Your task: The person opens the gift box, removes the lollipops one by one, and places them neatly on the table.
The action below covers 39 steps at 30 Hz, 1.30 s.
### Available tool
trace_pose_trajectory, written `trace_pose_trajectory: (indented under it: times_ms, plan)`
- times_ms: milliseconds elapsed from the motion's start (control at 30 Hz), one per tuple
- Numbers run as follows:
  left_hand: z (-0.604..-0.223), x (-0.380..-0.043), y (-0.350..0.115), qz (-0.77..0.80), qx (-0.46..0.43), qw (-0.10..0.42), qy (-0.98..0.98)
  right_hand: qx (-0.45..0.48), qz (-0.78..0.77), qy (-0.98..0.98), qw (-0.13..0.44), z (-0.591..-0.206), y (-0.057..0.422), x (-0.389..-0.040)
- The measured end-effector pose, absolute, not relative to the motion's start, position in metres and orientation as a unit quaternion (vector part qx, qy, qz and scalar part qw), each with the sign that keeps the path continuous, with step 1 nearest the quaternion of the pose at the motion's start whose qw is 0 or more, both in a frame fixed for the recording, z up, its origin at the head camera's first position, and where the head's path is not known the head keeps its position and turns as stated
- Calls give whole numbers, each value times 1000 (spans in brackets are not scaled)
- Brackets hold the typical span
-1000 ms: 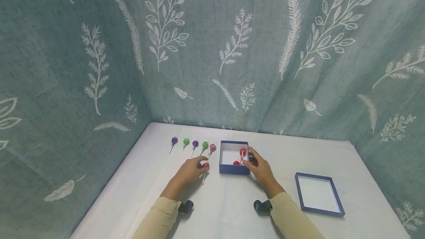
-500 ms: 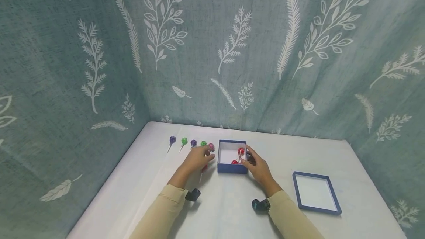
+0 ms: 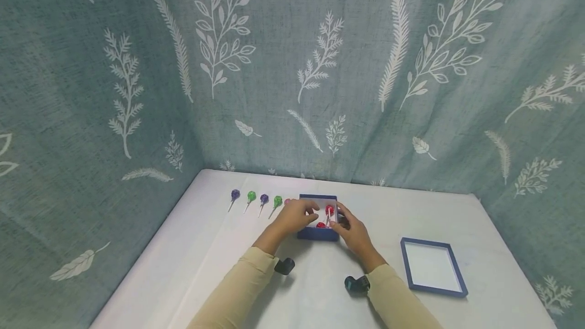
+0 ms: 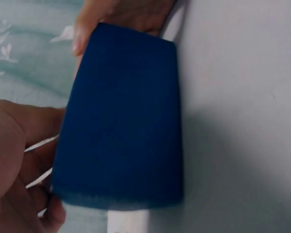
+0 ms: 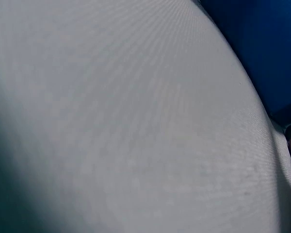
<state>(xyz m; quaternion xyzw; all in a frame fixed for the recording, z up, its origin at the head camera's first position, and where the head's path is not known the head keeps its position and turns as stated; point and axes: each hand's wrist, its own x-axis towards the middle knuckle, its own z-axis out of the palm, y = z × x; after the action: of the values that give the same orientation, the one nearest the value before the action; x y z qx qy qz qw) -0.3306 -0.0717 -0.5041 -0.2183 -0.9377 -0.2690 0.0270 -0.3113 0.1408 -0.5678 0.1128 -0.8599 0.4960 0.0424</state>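
A blue box (image 3: 318, 233) with a white inside stands on the table. Two red lollipops (image 3: 329, 210) lie in its right part. My right hand (image 3: 354, 232) grips the right wall of the box, thumb at the front right corner. My left hand (image 3: 294, 216) overlaps the box's left side, its bent fingers over the interior with a gap between thumb and index finger and nothing seen in it. In the left wrist view, the left hand's fingers (image 4: 41, 121) reach past the rim of the box. The right wrist view shows mostly white tablecloth and the box's side (image 5: 266, 48).
Left of the box is a row of lollipops: purple (image 3: 235, 194), green (image 3: 251, 196), another purple (image 3: 264, 198), another green (image 3: 278, 200) and a mostly hidden pink one (image 3: 287, 201). A blue-edged lid (image 3: 434, 266), white inside, lies at the right. Patterned curtains (image 3: 274, 65) surround the table.
My left hand has moved right, from beside a red lollipop on the table to the left side of the box. That lollipop is now out of sight. The right hand keeps its place.
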Motion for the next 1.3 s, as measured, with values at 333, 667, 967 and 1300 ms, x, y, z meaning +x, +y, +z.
trace_pose_trajectory:
  times_ms: [333,667,967,1300]
  plan:
    - [-501,-340,-41,-140,-239,76,-958,119,495,-859,56,-571,140,-311]
    - [-503,-349,-21,-77,-224,15,-971,128,504,-852,63,-574,141,-311]
    - [-506,-359,-13,-87,-211,-48,-972,129,503,-853,49,-566,140,-312]
    - [-503,-359,-20,-168,-212,-55,-961,121,499,-857,45,-568,142,-311]
